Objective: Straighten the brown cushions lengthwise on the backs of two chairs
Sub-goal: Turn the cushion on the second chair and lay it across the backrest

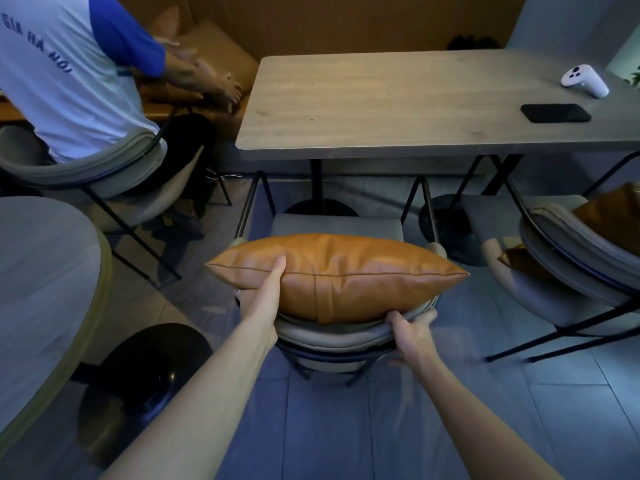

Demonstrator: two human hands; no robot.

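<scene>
Nearest, the right hand [410,336] is clamped on the chair back [332,337], while the brown cushion [337,275], lying lengthwise along it, is pinched leftward by the left hand [268,289].

A long, puffy brown leather cushion [346,277] with a thin seam line lies sideways along the top of the curved grey padded back of the middle chair [332,336], in front of the wooden table [398,109]. Its two pointed ends stick out past the chair back on both sides. A second brown leather cushion [611,211] sits tilted on the grey chair [568,251] to the right of the middle chair, partly cut off.
</scene>
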